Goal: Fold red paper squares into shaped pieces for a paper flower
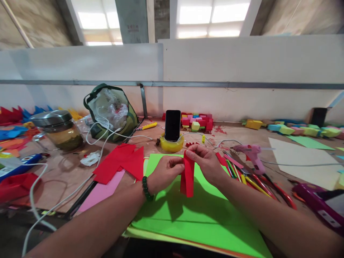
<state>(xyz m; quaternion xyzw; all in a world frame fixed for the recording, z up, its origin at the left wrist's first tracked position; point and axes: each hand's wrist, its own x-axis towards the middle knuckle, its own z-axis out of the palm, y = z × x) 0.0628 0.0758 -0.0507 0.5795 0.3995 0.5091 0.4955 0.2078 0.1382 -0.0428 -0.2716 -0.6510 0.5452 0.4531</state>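
Red and folded double, a paper strip hangs between a worker's two hands just above the green sheet spread over the near middle of the surface. The left hand, a green bead bracelet at its wrist, is curled shut with its fingers pinching the strip's top edge. The right hand grips the same edge from the other side, and the two hands nearly touch. Beyond the green sheet's far edge, a dark phone stands upright in a yellow tape roll. Loose red pieces lie just off the sheet's far left corner, overlapping a pink sheet. To the green sheet's right lies a pink glue gun, with a scatter of coloured sticks between the two.
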